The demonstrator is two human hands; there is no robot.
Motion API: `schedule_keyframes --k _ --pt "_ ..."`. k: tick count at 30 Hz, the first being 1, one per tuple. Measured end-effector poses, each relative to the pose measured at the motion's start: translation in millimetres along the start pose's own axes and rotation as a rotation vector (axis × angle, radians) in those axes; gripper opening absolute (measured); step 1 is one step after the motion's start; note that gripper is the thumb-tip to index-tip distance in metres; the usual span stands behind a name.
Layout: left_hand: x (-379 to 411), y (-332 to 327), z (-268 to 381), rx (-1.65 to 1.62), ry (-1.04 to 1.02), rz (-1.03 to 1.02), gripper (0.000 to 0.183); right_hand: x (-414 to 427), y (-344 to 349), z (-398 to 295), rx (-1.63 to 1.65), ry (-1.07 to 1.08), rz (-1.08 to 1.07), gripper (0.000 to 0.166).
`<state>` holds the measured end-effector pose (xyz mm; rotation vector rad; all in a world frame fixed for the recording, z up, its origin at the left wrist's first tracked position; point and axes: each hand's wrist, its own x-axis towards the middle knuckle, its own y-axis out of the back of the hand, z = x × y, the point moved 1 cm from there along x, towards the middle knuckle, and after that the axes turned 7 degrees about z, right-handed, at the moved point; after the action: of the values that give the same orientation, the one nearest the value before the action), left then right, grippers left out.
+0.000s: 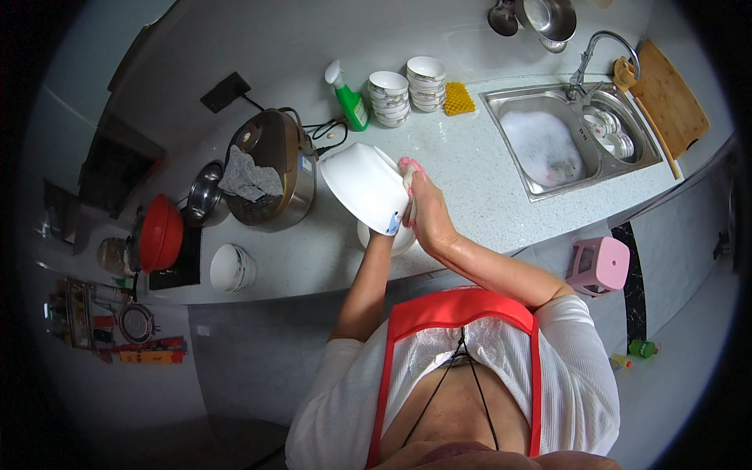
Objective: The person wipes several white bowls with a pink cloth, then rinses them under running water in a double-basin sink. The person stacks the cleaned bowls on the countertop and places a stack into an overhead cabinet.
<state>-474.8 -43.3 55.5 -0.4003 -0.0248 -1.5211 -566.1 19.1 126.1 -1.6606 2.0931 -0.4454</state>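
Observation:
A large white bowl [364, 185] is held tilted above the counter, with a small blue print near its rim. My left hand [380, 236] supports it from beneath; the bowl hides most of the fingers. In my right hand [433, 214] is a pale cloth with pink edging [409, 176], pressed against the bowl's right side near its foot. Under my hands another white bowl [403, 242] stands on the counter, partly covered from view.
Left are a rice cooker [273, 194] with a grey cloth [249, 173] and stacked bowls [230, 268]. Behind stand a green spray bottle [352, 106], two bowl stacks [389, 100] and a yellow sponge [459, 98]. A steel double sink [531, 189] holds suds and bowls.

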Motion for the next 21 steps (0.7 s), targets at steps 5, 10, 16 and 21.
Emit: schedule_keyframes --k 5,10,16,21 --pt "4.3 29.7 -9.8 0.037 -0.029 -0.242 0.055 -30.2 -3.2 -8.3 -0.273 0.229 -0.075 0.044" --pt "-1.5 47.2 -10.0 0.212 -0.143 -0.421 0.06 -23.1 -4.4 -26.4 -0.355 0.28 -0.229 0.04" --pt "6.6 36.0 13.7 0.634 -0.429 -0.347 0.053 5.8 -1.4 -17.3 -0.411 0.353 -0.197 0.041" --pt "-2.3 42.1 -7.6 -0.108 0.049 -0.124 0.051 -23.5 -4.5 -13.9 -0.52 0.502 -0.354 0.043"
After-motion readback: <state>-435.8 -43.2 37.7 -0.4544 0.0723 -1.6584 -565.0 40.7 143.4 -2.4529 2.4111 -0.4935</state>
